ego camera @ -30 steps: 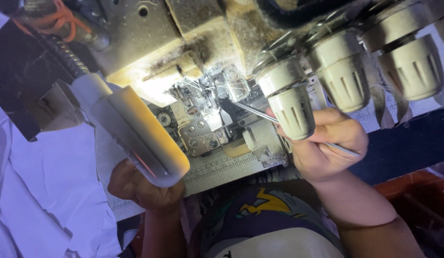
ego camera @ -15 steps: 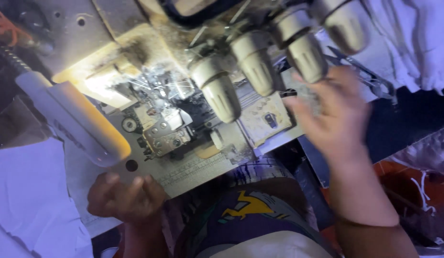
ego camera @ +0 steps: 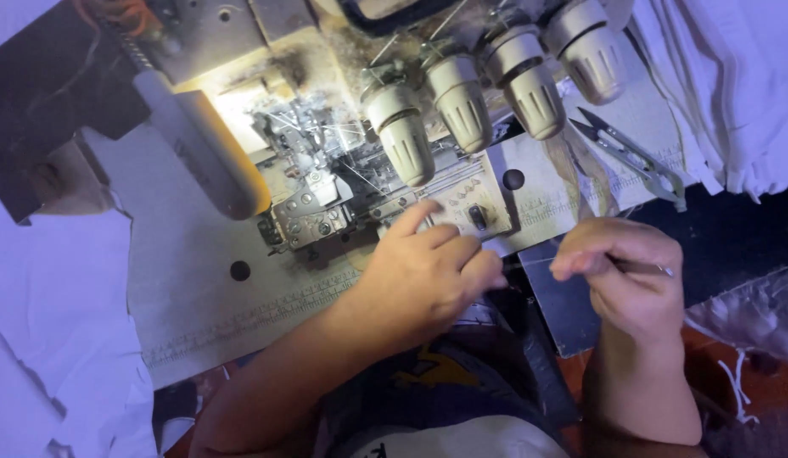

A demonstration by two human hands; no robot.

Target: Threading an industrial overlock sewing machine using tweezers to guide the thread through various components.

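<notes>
resting on the front cover of the cream metal overlock sewing machine (ego camera: 462, 203), the left hand (ego camera: 428, 276) has its fingers loosely curled, index tip touching the cover beside a small dark switch, gripping nothing. the right hand (ego camera: 623, 276) hovers just off the machine's right edge, fingers pinched shut on a thin grey metal tool (ego camera: 644, 269) whose end pokes out past the knuckles. four cream ribbed tension knobs (ego camera: 457, 106) stand in a row above the left hand. one white tubular lamp (ego camera: 203, 148) glows over the needle area at left. one pair of grey thread snips (ego camera: 631, 153) lies on the pale worktop (ego camera: 190, 288), well apart from both hands. white cloth (ego camera: 733, 85) is heaped at right and more at left.
</notes>
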